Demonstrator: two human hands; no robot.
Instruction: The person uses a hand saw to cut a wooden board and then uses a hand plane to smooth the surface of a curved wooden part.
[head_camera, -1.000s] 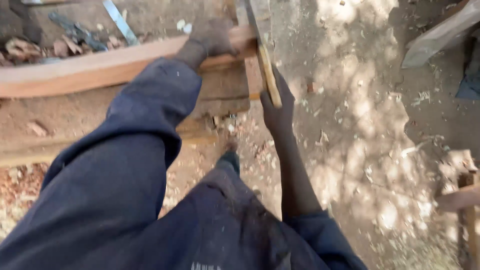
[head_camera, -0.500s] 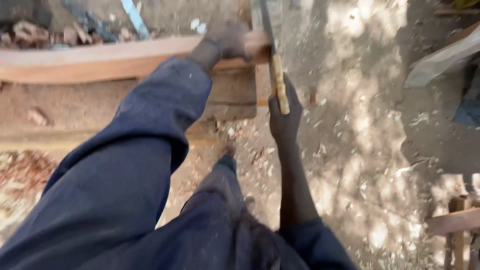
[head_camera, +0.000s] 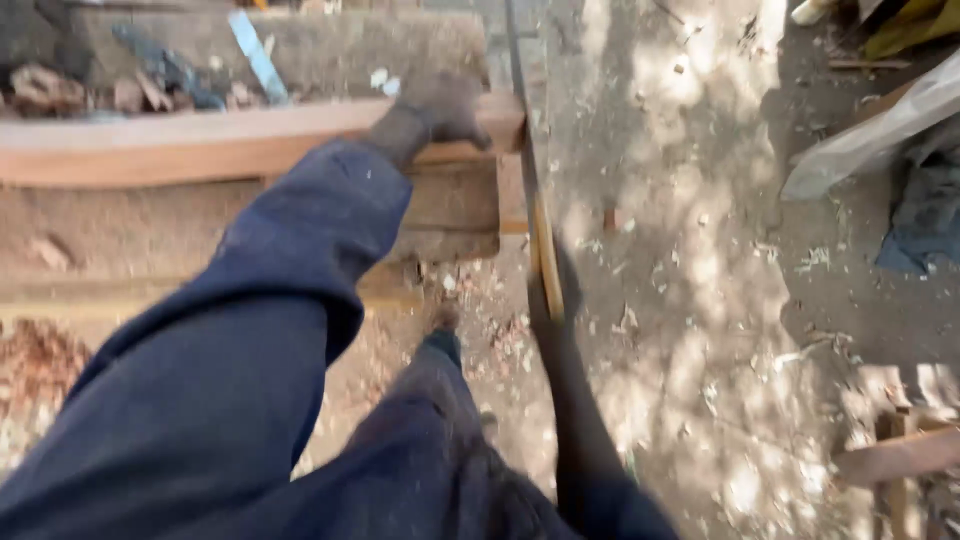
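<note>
Dark-blue sleeve: the left arm's dusty cloth sleeve fills the near left of the view and runs up toward the bench.
Trouser leg: a dark-blue leg stands just right of the sleeve, its foot among pale wood chips on the ground.
Right hand: the right hand is blurred, low beside the end of the bench; its fingers look wrapped around the yellowish wooden handle of the long thin hand saw, though the blur hides each finger.
Saw: the saw's grey blade runs steeply up and away from the handle, edge-on, passing just beside the end of the plank; whether it touches the wood I cannot tell.
Left hand: the left hand lies palm down on the long reddish-brown wooden plank, near its right end, fingers curled over the far edge and pressing on it.
Plank: it lies lengthwise across the worn wooden tabletop, from the left edge of the view to its cut end by the saw.
Ground: sandy earth in dappled sunlight, strewn with shavings.
Far left: brown wood scraps lie beyond the plank.
Far right: a pale grey plank lies slanting on the ground, well apart from the hands.
</note>
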